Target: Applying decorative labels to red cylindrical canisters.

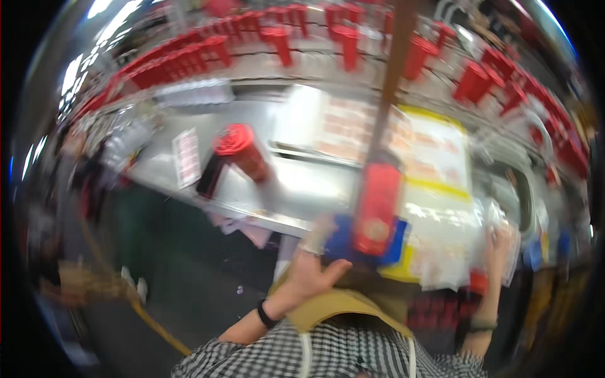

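My left hand (pixel 309 271) is at the near edge of the metal table, thumb spread away from the blurred fingers. Nothing shows in its grip. Just right of it lies a blue object (pixel 396 242), partly beneath a red box-shaped thing (pixel 378 205) on a brown post (pixel 392 69). Over at the right, my right hand (pixel 500 240) closes on a clear plastic bag (pixel 512 255), its fingertips smeared by motion. Between the hands, clear plastic packs (pixel 441 252) cover the worktop.
A red lidded cup (pixel 242 151) stands left on the metal table (pixel 309 186), beside a dark phone-like slab (pixel 209 176) and a printed card (pixel 186 157). Sheets with yellow edging (pixel 438 151) lie beyond the post. Rows of red cups (pixel 346 44) line the back; a sink (pixel 513 186) is right.
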The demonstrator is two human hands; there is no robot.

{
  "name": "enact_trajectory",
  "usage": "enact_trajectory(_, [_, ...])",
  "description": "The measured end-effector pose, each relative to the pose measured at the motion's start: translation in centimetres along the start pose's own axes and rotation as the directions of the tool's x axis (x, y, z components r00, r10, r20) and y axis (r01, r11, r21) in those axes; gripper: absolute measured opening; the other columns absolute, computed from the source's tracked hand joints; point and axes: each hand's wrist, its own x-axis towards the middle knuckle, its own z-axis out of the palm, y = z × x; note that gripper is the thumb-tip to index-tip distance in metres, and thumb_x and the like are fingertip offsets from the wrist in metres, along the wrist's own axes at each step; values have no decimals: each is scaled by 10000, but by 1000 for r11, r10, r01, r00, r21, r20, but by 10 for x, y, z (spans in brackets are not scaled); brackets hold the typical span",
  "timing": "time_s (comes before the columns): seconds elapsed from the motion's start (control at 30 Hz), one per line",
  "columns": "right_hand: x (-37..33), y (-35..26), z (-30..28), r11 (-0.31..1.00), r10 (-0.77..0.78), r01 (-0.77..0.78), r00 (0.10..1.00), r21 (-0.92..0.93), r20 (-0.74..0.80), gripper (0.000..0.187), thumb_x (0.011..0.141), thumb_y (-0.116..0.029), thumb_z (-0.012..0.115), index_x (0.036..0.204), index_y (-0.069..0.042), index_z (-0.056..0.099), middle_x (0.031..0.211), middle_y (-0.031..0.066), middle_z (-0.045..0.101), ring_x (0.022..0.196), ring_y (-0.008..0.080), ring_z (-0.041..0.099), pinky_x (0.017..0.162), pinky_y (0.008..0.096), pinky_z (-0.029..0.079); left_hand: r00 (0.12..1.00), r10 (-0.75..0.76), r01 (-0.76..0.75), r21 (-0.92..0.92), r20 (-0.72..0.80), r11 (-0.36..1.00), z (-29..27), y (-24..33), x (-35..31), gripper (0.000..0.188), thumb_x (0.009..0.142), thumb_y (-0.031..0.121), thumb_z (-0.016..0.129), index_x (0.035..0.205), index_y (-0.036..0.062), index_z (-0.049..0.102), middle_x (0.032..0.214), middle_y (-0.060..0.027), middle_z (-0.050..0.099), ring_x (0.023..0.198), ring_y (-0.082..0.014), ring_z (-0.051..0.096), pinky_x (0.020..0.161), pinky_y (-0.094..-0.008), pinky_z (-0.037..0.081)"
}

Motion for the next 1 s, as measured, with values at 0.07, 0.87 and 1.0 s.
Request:
enact_trajectory(0.07, [33, -29, -23, 955, 166, -211, 963, 207, 213, 297, 897, -132, 653, 1152, 13, 608, 1064, 193, 634, 1009, 344, 619, 901, 422, 475, 1000, -31, 31, -15, -4, 999, -4, 2, 5, 780, 829, 163, 733, 1477, -41, 350, 1494, -202, 418, 1254, -281, 526, 1030, -376, 434])
enact_trajectory(0.87, [66, 0, -79, 477, 269, -599, 796, 644, 542, 523, 857, -100, 611, 1365, -8, 523, 1134, 48, 640, 1002, 125, 607, 909, 285, 474, 994, 1, -6, -54, -108, 999, -1, -17, 0, 641, 948, 225, 569, 1471, -43, 314, 1528, -181, 376, 1287, -292, 497, 1057, -435, 417])
enact_trajectory(1.0, [56, 0, -108, 429, 350, -551, 832, 716, 430, 457, 877, -113, 613, 1320, -18, 554, 1111, 55, 644, 981, 136, 612, 881, 287, 477, 992, 25, -30, -42, -127, 999, -2, -10, 4, 617, 957, 225, 549, 1459, -47, 318, 1535, -185, 365, 1278, -303, 500, 1050, -444, 420])
